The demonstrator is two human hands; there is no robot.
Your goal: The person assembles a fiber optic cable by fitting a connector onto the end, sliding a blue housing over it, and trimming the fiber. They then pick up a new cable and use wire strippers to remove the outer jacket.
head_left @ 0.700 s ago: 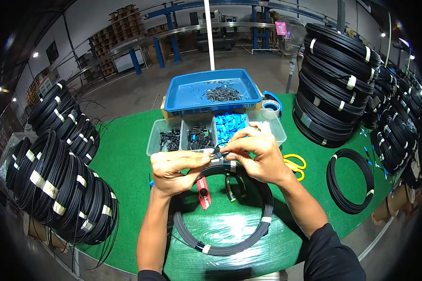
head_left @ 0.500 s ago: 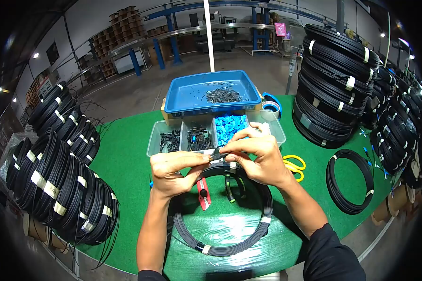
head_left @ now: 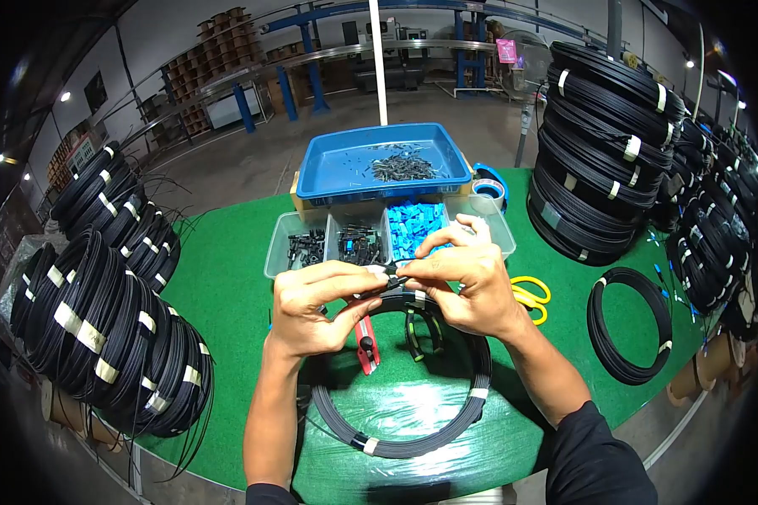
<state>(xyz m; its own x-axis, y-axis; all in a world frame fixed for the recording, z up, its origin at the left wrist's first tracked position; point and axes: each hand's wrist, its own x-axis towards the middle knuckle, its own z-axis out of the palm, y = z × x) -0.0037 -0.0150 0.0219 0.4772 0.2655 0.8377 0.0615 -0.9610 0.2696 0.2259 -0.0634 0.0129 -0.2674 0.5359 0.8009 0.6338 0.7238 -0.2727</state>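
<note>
Between my two hands, above the far side of a black cable coil [head_left: 403, 449], is a small black connector part [head_left: 393, 282]. My left hand [head_left: 320, 305] pinches it from the left with thumb and fingers. From the right, my right hand [head_left: 467, 282] grips it the same way, its outer fingers raised. Fingertips hide most of the part. Inside the coil lie a red tool [head_left: 366, 343] with a black knob and pliers [head_left: 414, 341] with black and green handles, both partly covered.
Beyond my hands stands a clear divided box [head_left: 280, 265] with black parts and blue connectors [head_left: 413, 225]. Behind it is a blue tray [head_left: 312, 172] of small pieces. Yellow-handled scissors [head_left: 532, 299], blue tape [head_left: 490, 187] and a smaller coil [head_left: 596, 328] lie right. Coil stacks [head_left: 101, 337] flank the table.
My left fingers have shifted slightly right and closer to the right fingertips around the black part. The right hand has turned a little. The coil and tools stay put.
</note>
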